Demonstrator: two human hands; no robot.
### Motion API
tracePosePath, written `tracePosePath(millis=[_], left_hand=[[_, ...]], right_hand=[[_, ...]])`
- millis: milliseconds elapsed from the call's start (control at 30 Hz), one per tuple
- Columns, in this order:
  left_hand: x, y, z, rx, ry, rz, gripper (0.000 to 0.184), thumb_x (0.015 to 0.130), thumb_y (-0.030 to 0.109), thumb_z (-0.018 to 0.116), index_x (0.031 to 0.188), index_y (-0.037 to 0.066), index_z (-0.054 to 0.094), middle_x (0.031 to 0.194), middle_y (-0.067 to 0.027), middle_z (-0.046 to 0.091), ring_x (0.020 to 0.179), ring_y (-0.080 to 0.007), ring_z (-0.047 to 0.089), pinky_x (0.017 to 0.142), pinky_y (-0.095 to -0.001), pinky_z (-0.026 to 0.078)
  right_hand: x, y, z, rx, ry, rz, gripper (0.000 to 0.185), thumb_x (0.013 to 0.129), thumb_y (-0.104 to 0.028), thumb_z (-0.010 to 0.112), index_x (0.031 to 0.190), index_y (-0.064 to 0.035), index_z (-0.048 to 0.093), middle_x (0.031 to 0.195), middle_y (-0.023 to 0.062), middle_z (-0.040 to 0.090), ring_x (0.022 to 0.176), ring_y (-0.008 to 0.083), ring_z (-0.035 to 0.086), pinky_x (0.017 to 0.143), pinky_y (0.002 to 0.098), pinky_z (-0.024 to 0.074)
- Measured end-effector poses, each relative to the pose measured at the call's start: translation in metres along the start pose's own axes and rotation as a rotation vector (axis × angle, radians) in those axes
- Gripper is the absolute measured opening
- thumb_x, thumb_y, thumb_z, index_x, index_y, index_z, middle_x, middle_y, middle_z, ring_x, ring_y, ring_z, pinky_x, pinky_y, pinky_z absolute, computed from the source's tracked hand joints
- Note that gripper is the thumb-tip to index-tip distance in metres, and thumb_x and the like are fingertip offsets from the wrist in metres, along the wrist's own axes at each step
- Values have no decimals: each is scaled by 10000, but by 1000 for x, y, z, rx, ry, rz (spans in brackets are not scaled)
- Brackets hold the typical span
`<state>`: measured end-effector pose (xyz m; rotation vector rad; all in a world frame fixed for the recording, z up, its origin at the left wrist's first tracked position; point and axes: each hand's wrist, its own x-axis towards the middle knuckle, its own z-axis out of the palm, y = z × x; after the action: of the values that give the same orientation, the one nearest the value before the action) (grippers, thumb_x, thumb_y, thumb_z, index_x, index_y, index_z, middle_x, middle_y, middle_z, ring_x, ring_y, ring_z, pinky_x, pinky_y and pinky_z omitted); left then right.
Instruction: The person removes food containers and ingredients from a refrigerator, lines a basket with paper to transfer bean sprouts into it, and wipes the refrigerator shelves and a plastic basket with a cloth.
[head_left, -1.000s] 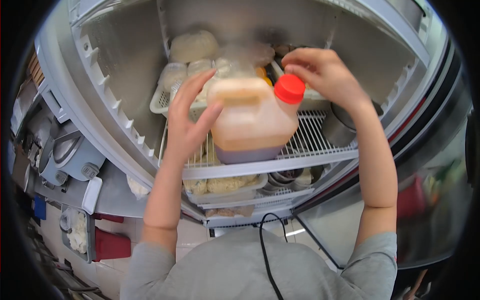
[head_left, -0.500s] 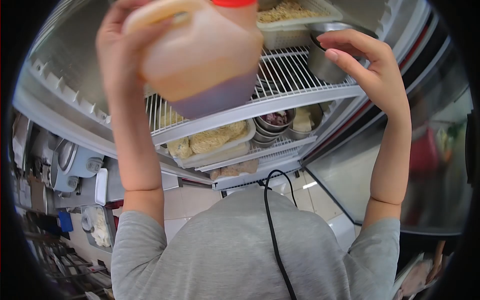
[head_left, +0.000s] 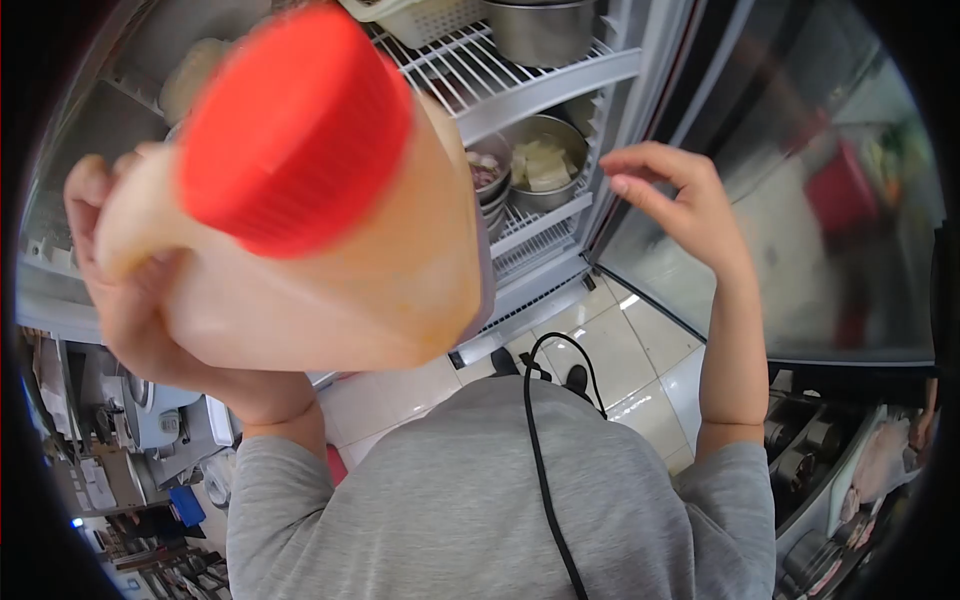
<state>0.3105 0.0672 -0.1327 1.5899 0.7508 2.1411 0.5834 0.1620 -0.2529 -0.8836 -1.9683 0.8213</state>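
Note:
A big translucent plastic jug [head_left: 340, 310] with a blurred red screw cap [head_left: 300, 130] fills the upper left, close to the camera and tilted. Orange residue or liquid shows through its wall. My left hand [head_left: 125, 270] is wrapped round the jug's handle. Over on the right, my right hand [head_left: 675, 190] hangs in the air with nothing in it, thumb and fingers apart and loosely curved. It is near the fridge's door-side edge, apart from the jug. Part of the fridge interior is hidden behind the jug.
Wire fridge shelves [head_left: 560, 95] hold a steel pot [head_left: 540, 35] and a white basket [head_left: 430, 20]. Lower down, a steel bowl [head_left: 550, 190] holds pale blocks. The glass door [head_left: 790, 250] stands open on the right. A black cable [head_left: 540, 470] runs down my shirt.
The jug has come out of the fridge toward me in my left hand, its cap now turned toward the camera. My right hand has drawn back from the steel pot, lower and leftward.

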Motion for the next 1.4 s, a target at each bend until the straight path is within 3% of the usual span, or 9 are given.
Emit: tracePosePath(millis=[100,233,433,667,733,967,1067,1200,1400], left_hand=[[-36,-8,-3,73,-117,-159,307,572,14,610,808,40,415,653,-30,423,607,-113,395,594,-217,372],[-114,-30,-7,560,-301,-633,329,591,1,681,851,83,496,741,19,526,687,-52,495,611,-183,390],[-275,-149,-31,618,-332,-1137,468,522,-69,612,944,59,454,711,-45,564,647,-118,551,566,-239,430],[-380,-295,-46,489,333,-1471,458,524,-27,649,938,44,466,689,-79,558,609,-149,541,519,-281,431],[-394,-332,-59,161,563,-1629,395,557,-23,635,918,65,502,722,-45,555,607,-141,537,513,-261,421],[-399,-428,-30,-265,929,-1259,325,624,-35,624,901,97,521,799,-8,548,666,-120,538,561,-239,433],[-382,-460,-22,-261,886,-1113,387,621,-35,648,967,90,530,878,-15,567,774,-138,562,630,-265,468],[-329,-464,-4,-78,822,-1123,114,854,236,494,880,168,583,714,9,577,646,-100,532,510,-234,417],[-319,-492,-16,-324,631,-1160,157,851,262,503,907,136,577,779,-20,585,685,-129,541,574,-275,441]], right_hand=[[-50,36,-4,-13,-33,102,223,787,-164,620,928,9,614,860,104,640,770,185,601,706,281,463],[-140,107,-7,-71,-71,379,231,782,-175,623,922,9,614,845,137,637,776,235,610,704,304,468],[-303,197,0,-207,-90,757,229,771,-206,627,887,-8,619,776,142,630,687,280,604,649,324,474],[-464,242,44,-394,-336,977,260,721,-270,660,866,-59,619,735,155,620,729,344,598,664,406,479],[-492,242,48,-348,-334,1063,273,717,-290,660,867,-65,623,756,159,622,741,349,598,674,409,481],[-607,238,34,-446,-439,1283,298,751,-363,584,841,-84,639,848,138,633,810,334,598,720,414,482],[-616,221,27,-494,-403,1398,276,743,-355,578,810,-96,650,863,127,637,817,325,602,722,408,483],[-630,226,30,-454,-398,1446,298,695,-373,628,824,-106,660,833,134,645,830,306,611,738,392,487],[-599,261,29,-399,-368,1134,251,695,-319,664,837,-112,665,811,117,651,808,298,618,732,378,498]])
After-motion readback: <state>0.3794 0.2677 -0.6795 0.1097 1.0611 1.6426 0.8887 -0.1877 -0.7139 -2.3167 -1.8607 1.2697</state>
